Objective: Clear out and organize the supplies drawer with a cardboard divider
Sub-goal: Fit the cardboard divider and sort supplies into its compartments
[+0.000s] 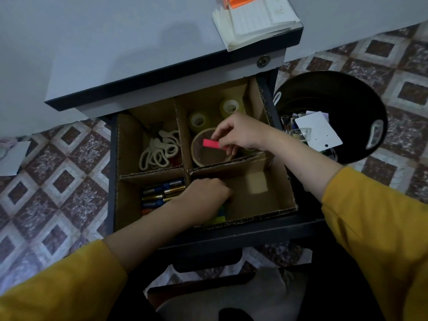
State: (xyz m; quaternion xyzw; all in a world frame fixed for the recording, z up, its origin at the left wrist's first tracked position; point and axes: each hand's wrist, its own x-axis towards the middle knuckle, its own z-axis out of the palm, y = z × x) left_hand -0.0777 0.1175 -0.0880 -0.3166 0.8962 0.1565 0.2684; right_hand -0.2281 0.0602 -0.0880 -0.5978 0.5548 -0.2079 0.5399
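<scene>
The drawer (231, 235) stands pulled out below the table (115, 42), lined with a cardboard divider (181, 135) that makes four compartments. Far left holds rubber bands (159, 151), near left batteries (162, 191), and far right two clear tape rolls (198, 121) and a brown tape roll (194, 154). The right grip (240, 133) pinches a pink strip (212, 144) by its right end between thumb and fingertips, above the hollow of the brown tape roll in the far-right compartment. The strip's long axis runs across the drawer, roughly level. Its free end points left toward the divider's centre wall, and the held end lies under the grip. The left grip (206, 193) is down in the near half, at the junction of the two near compartments, fingers curled. Whether it holds anything cannot be told. Coloured pieces (220, 214) show just beyond its knuckles, partly hidden. A pale square (257, 184) lies on the floor of the near-right compartment. Judgement: if the strip belongs with the coloured pieces, it must cross the divider's cross wall toward the person. The right grip already carries it, and the left is nearer the destination. A black bin (335, 93) stands on the floor just right of the drawer, and papers (254, 19) sit at the table corner.
</scene>
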